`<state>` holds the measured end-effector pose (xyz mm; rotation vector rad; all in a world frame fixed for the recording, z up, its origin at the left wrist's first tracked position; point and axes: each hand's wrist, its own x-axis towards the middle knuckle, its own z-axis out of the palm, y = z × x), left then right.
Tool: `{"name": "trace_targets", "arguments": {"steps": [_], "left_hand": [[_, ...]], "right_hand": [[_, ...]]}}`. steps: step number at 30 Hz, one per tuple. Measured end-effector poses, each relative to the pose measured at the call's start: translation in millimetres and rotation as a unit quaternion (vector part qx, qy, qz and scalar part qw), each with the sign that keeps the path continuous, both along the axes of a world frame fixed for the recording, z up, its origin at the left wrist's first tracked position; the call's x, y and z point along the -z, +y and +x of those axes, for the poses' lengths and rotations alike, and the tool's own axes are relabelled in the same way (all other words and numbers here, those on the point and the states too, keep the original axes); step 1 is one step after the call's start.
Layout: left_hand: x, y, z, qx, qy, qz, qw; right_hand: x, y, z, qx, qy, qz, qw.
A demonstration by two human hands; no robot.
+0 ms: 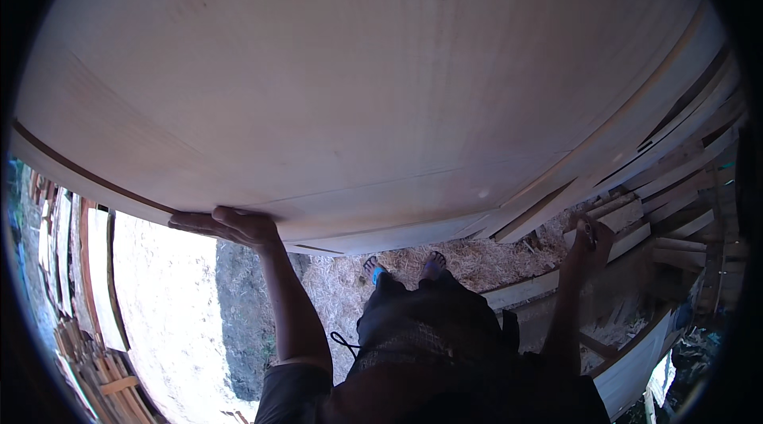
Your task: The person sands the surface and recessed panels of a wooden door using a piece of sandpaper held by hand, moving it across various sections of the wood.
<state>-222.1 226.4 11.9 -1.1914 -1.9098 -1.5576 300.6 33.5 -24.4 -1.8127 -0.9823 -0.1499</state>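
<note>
A broad, pale wooden panel [350, 90] fills the upper view, with a faint seam running across its near part. My left hand [238, 227] rests on the panel's near edge at the left, fingers stretched flat along it and the thumb over the surface. Off to the right, below the panel and apart from it, my right hand [592, 247] is closed with curled fingers. Something small and dark shows at those fingers, but its kind cannot be made out.
Wooden boards [612, 217] lie stacked and criss-crossed at the right. Upright planks [99, 273] and a bundle of wood strips [111, 372] stand at the far left. Shavings [342, 285] cover the ground around my feet [433, 265]. A long board [524, 290] lies behind my right forearm.
</note>
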Motion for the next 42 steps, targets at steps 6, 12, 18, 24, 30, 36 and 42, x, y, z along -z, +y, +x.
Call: {"name": "trace_targets", "arguments": {"steps": [6, 12, 18, 24, 30, 36, 42], "left_hand": [[17.2, -27.9, 153.9, 0.273, 0.222, 0.049, 0.935], [7.7, -11.6, 172.6, 0.244, 0.351, 0.046, 0.903], [-44.7, 6.5, 7.6, 0.1, 0.151, 0.052, 0.982], [45.0, -20.8, 51.4, 0.13, 0.068, 0.032, 0.989], [70.5, -28.7, 29.4, 0.186, 0.139, -0.029, 0.972], [11.8, -12.2, 5.6, 0.138, 0.074, 0.014, 0.988], [109.5, -50.1, 41.5, 0.236, 0.198, -0.141, 0.941]], "right_hand": [[20.0, 17.0, -92.1, -0.199, 0.193, -0.078, 0.958], [12.4, 45.1, -99.2, -0.32, 0.14, -0.105, 0.931], [11.9, 49.0, -113.1, -0.31, 0.189, -0.101, 0.926], [19.7, 47.7, -141.0, -0.337, 0.237, -0.193, 0.89], [6.3, 60.2, -173.6, -0.395, 0.229, -0.219, 0.862], [-4.6, 72.1, -202.8, -0.43, 0.199, -0.207, 0.856], [1.4, 71.2, -236.2, -0.425, 0.23, -0.248, 0.839]]}}
